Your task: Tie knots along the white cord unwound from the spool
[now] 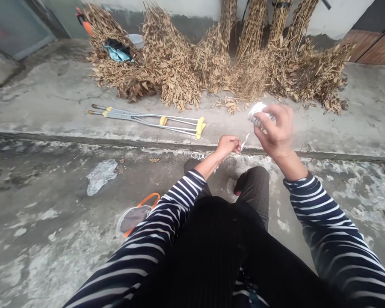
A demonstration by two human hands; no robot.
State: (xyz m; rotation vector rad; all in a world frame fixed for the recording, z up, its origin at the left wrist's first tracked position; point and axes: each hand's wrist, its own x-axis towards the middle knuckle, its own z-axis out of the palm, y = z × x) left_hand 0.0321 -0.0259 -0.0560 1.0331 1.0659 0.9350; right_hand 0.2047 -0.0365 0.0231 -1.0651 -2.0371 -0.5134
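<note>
My right hand [276,130] is raised over the concrete step and slightly blurred, its fingers wrapped round a spool of white cord [256,112]. A short stretch of white cord [246,139] runs down from the spool to my left hand [228,145]. There the fingers are closed on it in a fist, lower and to the left of the spool. A loop of white cord [197,156] shows beside my left wrist, above my knee, and a bit more hangs below that wrist. Where the cord passes inside my left fist is hidden.
Grey crutches with yellow pads [163,121] lie on the concrete step [51,102]. Dried plant bundles [170,60] lean along the wall, with a dark and blue cloth [118,50] on them. A clear plastic bag [102,175] and an orange-handled bag [134,218] lie at my left.
</note>
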